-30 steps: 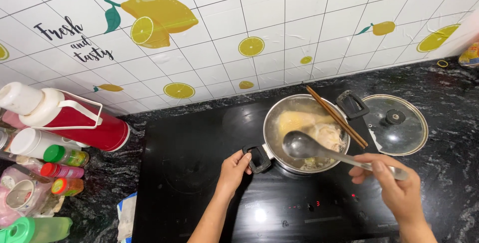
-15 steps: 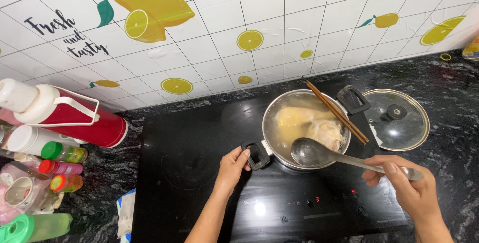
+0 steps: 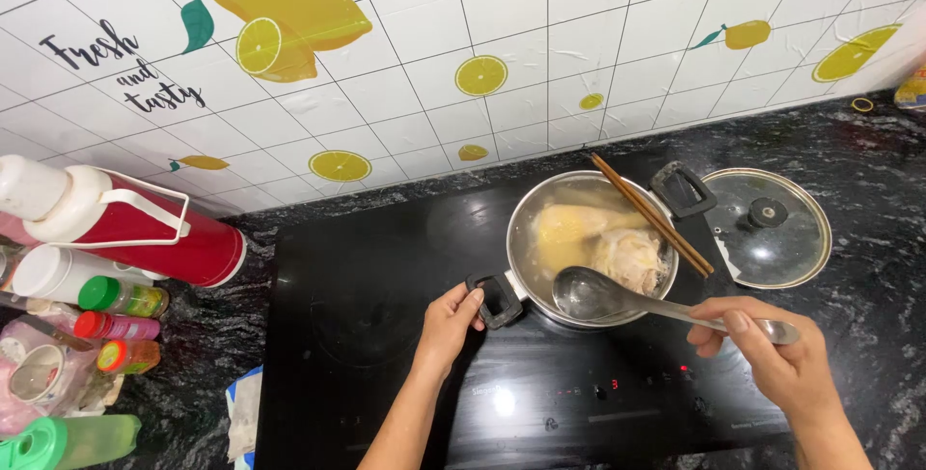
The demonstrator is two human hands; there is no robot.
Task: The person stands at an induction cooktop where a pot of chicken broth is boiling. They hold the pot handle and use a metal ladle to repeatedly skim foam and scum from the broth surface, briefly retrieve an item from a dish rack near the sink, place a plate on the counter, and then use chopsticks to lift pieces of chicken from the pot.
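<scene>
Left hand (image 3: 451, 320) curled on the black handle (image 3: 499, 299) of the steel pot (image 3: 590, 248) in the middle of the frame, right hand (image 3: 772, 354) at lower right closed around a metal ladle (image 3: 603, 294), its bowl over the pot's near rim, chopsticks (image 3: 651, 214) lying across the pot, glass lid (image 3: 767, 229) just right of it.

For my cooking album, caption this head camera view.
Left hand grips the black handle of a steel pot; right hand holds a metal ladle over it.

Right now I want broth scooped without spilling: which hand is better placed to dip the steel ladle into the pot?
Right hand: it holds the steel ladle over the pot; left hand grips its black handle.
</scene>
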